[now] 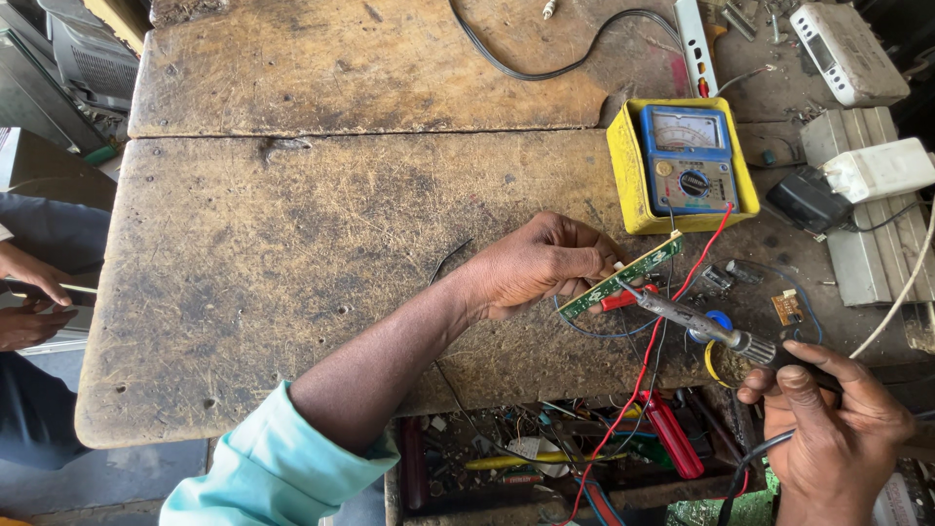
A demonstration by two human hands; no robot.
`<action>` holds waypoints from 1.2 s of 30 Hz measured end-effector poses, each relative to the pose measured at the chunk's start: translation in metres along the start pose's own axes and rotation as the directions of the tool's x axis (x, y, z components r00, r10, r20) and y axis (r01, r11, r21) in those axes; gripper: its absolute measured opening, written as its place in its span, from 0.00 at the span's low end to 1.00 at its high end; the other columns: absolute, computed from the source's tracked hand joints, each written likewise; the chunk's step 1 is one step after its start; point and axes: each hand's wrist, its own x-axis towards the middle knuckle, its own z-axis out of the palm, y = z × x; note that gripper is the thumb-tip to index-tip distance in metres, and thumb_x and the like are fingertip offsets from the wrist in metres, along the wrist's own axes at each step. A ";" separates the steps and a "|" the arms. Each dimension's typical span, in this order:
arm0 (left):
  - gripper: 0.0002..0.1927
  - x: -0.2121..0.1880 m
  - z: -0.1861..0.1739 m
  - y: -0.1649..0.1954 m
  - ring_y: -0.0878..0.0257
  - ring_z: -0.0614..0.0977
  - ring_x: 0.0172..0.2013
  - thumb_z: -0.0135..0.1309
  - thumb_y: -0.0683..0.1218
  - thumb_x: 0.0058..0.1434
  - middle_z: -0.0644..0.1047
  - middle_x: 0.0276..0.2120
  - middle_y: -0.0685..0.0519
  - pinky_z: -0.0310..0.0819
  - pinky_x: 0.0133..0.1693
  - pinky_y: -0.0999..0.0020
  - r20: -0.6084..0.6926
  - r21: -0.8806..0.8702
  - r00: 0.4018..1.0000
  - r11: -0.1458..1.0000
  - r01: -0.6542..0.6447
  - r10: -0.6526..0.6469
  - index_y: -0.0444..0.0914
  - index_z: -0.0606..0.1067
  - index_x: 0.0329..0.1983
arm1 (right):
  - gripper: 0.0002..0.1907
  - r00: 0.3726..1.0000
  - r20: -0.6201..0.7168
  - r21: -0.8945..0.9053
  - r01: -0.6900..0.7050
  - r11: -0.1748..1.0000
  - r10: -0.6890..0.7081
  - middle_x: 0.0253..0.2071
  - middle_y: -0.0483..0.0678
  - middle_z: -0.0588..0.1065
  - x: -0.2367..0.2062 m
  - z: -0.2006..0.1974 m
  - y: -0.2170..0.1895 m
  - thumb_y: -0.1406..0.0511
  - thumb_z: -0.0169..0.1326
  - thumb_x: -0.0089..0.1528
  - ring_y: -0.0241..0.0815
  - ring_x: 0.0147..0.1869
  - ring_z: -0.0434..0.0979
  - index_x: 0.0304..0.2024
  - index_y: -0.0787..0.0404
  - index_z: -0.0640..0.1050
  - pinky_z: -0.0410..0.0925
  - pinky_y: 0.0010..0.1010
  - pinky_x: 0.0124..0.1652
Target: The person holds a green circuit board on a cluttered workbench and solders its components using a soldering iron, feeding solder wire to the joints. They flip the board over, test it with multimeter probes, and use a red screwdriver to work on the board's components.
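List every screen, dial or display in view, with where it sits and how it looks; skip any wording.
Analog multimeter: right of the wooden bench, above the left hand; blue body, pale needle dial, yellow case.
White boxy device: top right corner; small greyish display window.
Green circuit board, held in the left hand: no screen.

Left arm comes in from about 7 o'clock, pale teal sleeve pushed up past the elbow, forearm bare and stretched toward 2 o'clock. Left hand (536,265) is knuckles up, fingers pinched tight. Right hand (838,429) sits low at 4 o'clock, fingers curled in a closed grip, thumb on top.
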 end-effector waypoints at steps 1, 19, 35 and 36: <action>0.19 0.001 0.000 -0.001 0.66 0.82 0.37 0.56 0.44 0.67 0.82 0.39 0.47 0.77 0.39 0.72 0.001 0.008 1.000 1.000 -0.004 0.004 0.23 0.77 0.53 | 0.05 1.000 -0.001 -0.002 0.001 1.000 -0.001 0.37 0.61 0.77 0.000 0.000 0.000 0.77 0.55 0.74 0.51 0.40 0.80 0.53 0.74 0.75 0.75 0.43 0.43; 0.19 -0.001 0.002 0.003 0.63 0.84 0.38 0.55 0.44 0.66 0.82 0.40 0.46 0.80 0.40 0.69 0.011 -0.002 1.000 1.000 0.006 -0.006 0.24 0.77 0.53 | 0.05 1.000 -0.008 0.008 -0.010 1.000 0.010 0.37 0.60 0.77 -0.004 0.000 0.005 0.77 0.55 0.75 0.50 0.40 0.80 0.53 0.74 0.74 0.75 0.43 0.42; 0.16 -0.003 0.004 0.004 0.66 0.82 0.33 0.56 0.43 0.62 0.83 0.34 0.48 0.78 0.36 0.70 -0.047 0.071 0.999 0.997 0.022 -0.018 0.27 0.79 0.49 | 0.05 0.997 -0.064 -0.062 -0.040 0.997 0.036 0.38 0.60 0.76 -0.003 0.013 0.001 0.77 0.54 0.74 0.49 0.40 0.80 0.52 0.75 0.74 0.76 0.41 0.42; 0.16 -0.003 0.003 0.004 0.67 0.82 0.33 0.56 0.42 0.62 0.83 0.34 0.48 0.77 0.35 0.71 -0.049 0.086 0.999 0.996 0.023 -0.019 0.26 0.79 0.49 | 0.05 0.997 -0.068 -0.082 -0.038 0.996 0.032 0.37 0.60 0.76 -0.003 0.014 -0.001 0.78 0.54 0.74 0.49 0.40 0.80 0.52 0.76 0.74 0.76 0.42 0.42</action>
